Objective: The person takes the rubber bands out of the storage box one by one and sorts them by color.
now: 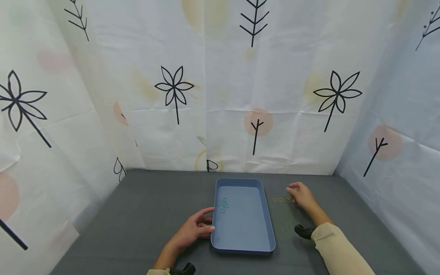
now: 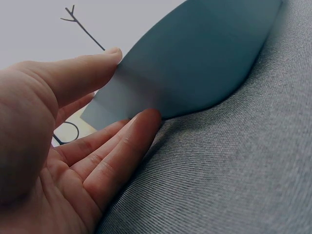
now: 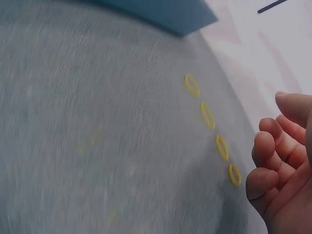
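Note:
A blue rectangular tray (image 1: 242, 233) lies on the grey table, with several small green rings (image 1: 223, 205) inside near its left wall. My left hand (image 1: 192, 229) is at the tray's left side, its thumb and fingertips touching the outer wall, as the left wrist view also shows. To the right of the tray, several small yellow rings (image 3: 208, 115) lie in a row on the table. My right hand (image 1: 301, 196) hovers by the right end of that row, fingers loosely bent. Nothing shows between them in the right wrist view. In the head view this hand hides the row's end.
The grey tabletop (image 1: 154, 202) stretches around the tray. White patterned cloth (image 1: 220, 126) hangs behind it and along both sides. A black band (image 1: 304, 232) sits on the right wrist, another on the left.

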`<act>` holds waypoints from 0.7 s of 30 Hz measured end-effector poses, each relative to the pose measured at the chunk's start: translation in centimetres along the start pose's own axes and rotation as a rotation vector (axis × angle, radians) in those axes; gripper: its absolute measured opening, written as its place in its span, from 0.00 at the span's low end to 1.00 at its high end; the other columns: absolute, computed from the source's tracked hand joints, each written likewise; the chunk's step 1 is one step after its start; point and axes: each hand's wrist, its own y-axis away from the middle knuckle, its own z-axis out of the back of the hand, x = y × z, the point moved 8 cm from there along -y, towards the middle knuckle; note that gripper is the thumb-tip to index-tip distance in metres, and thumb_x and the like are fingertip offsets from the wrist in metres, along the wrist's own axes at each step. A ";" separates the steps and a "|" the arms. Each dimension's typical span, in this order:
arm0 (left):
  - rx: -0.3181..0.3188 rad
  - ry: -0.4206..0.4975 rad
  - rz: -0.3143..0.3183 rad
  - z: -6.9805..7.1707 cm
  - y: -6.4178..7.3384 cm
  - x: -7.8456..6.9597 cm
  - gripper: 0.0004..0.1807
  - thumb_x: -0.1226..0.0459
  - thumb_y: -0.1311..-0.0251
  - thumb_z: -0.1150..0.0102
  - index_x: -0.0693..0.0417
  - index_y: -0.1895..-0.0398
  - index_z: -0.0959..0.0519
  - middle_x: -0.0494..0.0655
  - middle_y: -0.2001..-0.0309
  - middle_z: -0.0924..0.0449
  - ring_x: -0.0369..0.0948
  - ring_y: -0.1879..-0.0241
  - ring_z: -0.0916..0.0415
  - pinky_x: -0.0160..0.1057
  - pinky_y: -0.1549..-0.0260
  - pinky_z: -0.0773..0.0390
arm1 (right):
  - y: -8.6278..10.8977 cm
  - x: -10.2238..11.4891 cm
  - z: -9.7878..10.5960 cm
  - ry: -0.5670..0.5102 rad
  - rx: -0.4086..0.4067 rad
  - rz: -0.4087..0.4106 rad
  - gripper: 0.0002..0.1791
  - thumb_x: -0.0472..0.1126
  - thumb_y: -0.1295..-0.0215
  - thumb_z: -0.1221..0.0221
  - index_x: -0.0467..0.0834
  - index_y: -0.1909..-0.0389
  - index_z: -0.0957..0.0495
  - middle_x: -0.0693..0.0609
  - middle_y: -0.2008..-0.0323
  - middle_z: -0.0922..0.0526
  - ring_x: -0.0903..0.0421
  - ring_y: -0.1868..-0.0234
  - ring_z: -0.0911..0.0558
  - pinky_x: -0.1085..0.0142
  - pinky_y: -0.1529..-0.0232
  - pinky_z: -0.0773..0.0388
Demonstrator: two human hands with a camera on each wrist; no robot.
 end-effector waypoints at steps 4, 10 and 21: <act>-0.006 -0.002 0.005 0.0 -0.1 0.1 0.35 0.67 0.38 0.36 0.58 0.29 0.37 0.63 0.44 0.28 0.47 0.55 0.22 0.48 0.58 0.19 | -0.4 0.6 -0.3 -0.104 -0.015 -0.046 0.19 0.39 0.26 0.48 0.29 0.44 0.35 0.44 0.73 0.25 0.56 0.78 0.29 0.64 0.81 0.32; -0.004 -0.010 0.004 0.0 0.0 0.0 0.34 0.67 0.38 0.37 0.57 0.29 0.37 0.63 0.44 0.28 0.47 0.55 0.22 0.48 0.57 0.19 | -0.6 2.2 -1.1 -0.220 -0.053 -0.068 0.20 0.41 0.28 0.45 0.30 0.45 0.32 0.45 0.69 0.23 0.57 0.74 0.25 0.68 0.80 0.30; -0.010 -0.008 0.009 0.1 0.1 -0.1 0.35 0.67 0.38 0.37 0.57 0.29 0.38 0.63 0.43 0.28 0.48 0.54 0.22 0.48 0.57 0.19 | -1.9 4.3 -3.8 -0.470 -0.024 -0.097 0.18 0.39 0.29 0.44 0.31 0.46 0.31 0.52 0.71 0.26 0.62 0.76 0.27 0.72 0.79 0.31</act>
